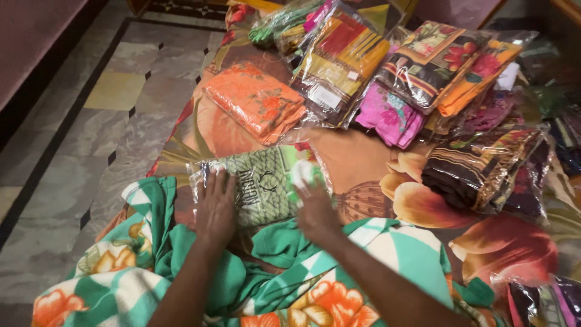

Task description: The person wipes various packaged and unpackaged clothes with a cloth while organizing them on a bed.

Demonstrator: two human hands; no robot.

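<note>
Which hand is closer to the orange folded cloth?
Left. The left hand lies below the orange folded cloth, on the green packet; the right hand is farther right.

Floral bedsheet (pixel 363 160) spread over a tiled floor (pixel 91 139)

Lying on the sheet are a green packet (pixel 266 181), an orange folded cloth (pixel 257 103), a pink cloth (pixel 390 118), clear-wrapped fabric packs (pixel 339 57) and a dark wrapped bundle (pixel 484 166).

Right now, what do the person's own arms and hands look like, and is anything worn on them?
Both arms come up from the bottom edge, bare to the frame's edge: no sleeves or gloves in view. The left hand and right hand show no rings, bangles or watch that I can make out, though the right hand is a little blurred. No markings are visible on either forearm.
</note>
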